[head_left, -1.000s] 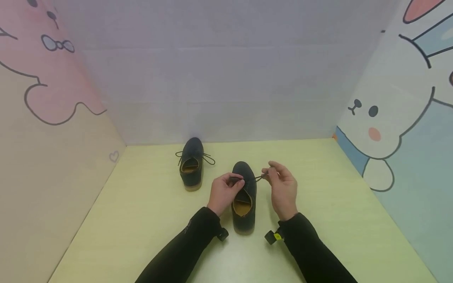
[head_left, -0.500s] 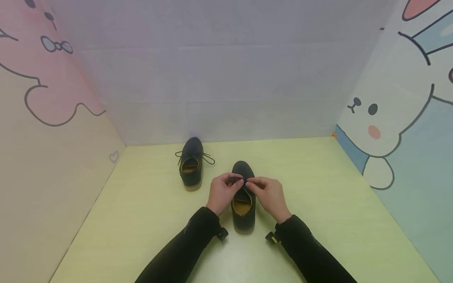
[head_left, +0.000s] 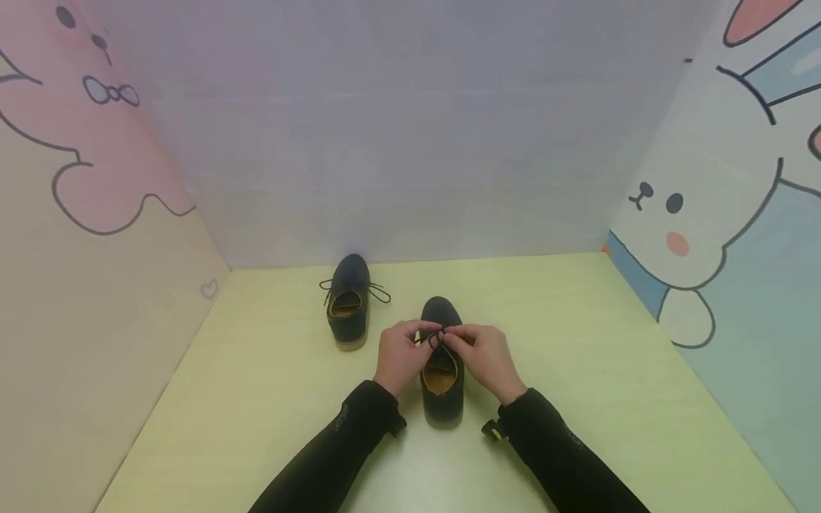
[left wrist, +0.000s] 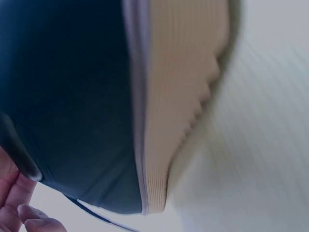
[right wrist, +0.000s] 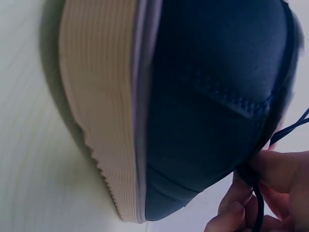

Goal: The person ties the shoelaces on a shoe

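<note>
A dark navy lace-up shoe (head_left: pixel 444 410) stands upright on the table, toe pointing away from me. Over its tongue both hands meet at the dark shoelace (head_left: pixel 433 340). My left hand (head_left: pixel 399 355) pinches the lace from the left, and a thin loop shows by its thumb. From the other side, my right hand (head_left: pixel 489 360) pinches the lace between thumb and index finger, its tips almost meeting the left ones. In the right wrist view a strand of lace (right wrist: pixel 259 208) hangs past the right fingers. The knot area is mostly hidden by the fingertips.
A matching shoe (head_left: pixel 349 324), its lace tied in a bow, stands farther back on the left, near the back wall (head_left: pixel 410 178). Walls with cartoon drawings border the pale yellow table (head_left: pixel 545 306) left and right.
My right hand, holding lace out to the right a second ago, has come in to the shoe's tongue beside the left hand. A lace loop now shows at the left fingers. The shoes stay put.
</note>
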The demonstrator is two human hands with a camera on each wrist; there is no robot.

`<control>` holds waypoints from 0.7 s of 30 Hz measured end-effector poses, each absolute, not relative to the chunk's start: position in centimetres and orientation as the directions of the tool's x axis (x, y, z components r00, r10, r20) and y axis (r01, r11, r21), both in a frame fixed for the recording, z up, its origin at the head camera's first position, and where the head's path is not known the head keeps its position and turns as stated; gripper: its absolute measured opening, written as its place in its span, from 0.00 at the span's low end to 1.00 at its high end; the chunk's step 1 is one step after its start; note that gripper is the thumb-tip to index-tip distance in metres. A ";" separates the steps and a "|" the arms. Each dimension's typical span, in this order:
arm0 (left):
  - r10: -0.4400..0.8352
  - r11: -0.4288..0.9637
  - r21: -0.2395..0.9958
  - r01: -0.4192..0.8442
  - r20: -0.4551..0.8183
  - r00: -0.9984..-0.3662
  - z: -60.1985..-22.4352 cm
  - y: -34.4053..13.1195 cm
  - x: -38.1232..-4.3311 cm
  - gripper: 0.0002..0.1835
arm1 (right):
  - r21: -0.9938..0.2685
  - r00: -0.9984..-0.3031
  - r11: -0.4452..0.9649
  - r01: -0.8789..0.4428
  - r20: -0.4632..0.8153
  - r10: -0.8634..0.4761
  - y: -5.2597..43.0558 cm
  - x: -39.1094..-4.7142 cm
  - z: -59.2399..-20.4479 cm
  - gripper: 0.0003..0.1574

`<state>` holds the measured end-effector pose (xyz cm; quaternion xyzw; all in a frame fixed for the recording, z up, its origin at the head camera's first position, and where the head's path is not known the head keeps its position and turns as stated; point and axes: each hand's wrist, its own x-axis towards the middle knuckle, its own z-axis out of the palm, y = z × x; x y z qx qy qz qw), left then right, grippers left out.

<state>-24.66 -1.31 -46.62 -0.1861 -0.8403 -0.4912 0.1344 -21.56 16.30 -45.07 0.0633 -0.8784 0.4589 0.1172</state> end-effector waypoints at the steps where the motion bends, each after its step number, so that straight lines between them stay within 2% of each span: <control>1: 0.183 0.471 0.743 0.476 0.446 -0.876 -46.7 -1.3 -24.7 0.07 | -0.780 -0.961 0.582 -0.231 0.276 -0.011 16.3 -21.6 -45.1 0.10; 6: 0.192 0.515 0.658 0.549 0.536 -0.822 -46.7 -1.3 -24.8 0.07 | -0.745 -0.939 0.604 -0.284 0.343 -0.019 16.2 -21.7 -45.2 0.13; 13: 0.213 0.546 0.646 0.533 0.508 -0.834 -46.8 -1.2 -24.7 0.08 | -0.822 -0.961 0.533 -0.200 0.271 0.056 16.6 -22.3 -45.6 0.10; 21: 0.211 0.534 0.651 0.540 0.516 -0.830 -47.0 -1.2 -24.7 0.07 | -0.791 -0.927 0.520 -0.322 0.375 -0.004 16.7 -22.0 -46.3 0.15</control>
